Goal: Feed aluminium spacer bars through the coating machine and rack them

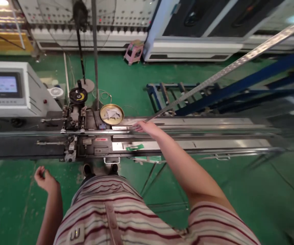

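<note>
My right hand reaches over the long metal track, its fingers closed around the lower end of a perforated metal bar. From there the bar slants up to the upper right. A narrow metal strip lies along the track and passes between the rollers of a machine head to the left. Below the bench's near edge, my left hand hangs with loosely curled fingers, a gap showing between thumb and fingers and nothing visible in it.
A brass-coloured round tray with scraps sits behind the track. Green tape lies on the near plate. At left stands a control box with a screen; a blue rack and a pink stool are farther back.
</note>
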Demonstrator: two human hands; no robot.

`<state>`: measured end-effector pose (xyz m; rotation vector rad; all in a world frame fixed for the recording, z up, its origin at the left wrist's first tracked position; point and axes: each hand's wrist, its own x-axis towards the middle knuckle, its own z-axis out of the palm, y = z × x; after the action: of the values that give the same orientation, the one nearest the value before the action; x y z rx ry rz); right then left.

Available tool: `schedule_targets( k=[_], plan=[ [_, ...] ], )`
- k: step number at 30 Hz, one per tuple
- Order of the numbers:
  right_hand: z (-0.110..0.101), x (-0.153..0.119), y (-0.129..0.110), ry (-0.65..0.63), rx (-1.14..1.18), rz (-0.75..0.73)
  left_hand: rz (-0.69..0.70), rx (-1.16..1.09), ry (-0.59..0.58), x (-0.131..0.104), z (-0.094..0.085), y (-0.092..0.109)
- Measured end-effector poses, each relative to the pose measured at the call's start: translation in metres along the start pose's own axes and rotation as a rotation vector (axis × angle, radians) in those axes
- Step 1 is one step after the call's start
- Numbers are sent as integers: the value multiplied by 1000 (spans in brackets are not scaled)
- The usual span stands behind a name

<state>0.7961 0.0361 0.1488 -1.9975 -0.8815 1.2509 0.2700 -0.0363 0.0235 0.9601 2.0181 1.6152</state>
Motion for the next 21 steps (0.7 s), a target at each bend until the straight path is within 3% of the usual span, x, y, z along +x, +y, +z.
schedule_targets(
  k=[3, 7, 12, 21],
  plan=[
    [45, 0, -13, -81, -43, -52, 4, -34, 122, -2, -6, -20],
    [107, 0, -34, -163, -95, -118, 37, -47, 115, 11, -23, -22],
    [193, 1, -59, -213, -177, -191, -24, 7, 137, 22, -57, -34],
    [346, -8, -106, -274, -305, -336, -141, -12, 250, 31, -121, -92]
  ],
)
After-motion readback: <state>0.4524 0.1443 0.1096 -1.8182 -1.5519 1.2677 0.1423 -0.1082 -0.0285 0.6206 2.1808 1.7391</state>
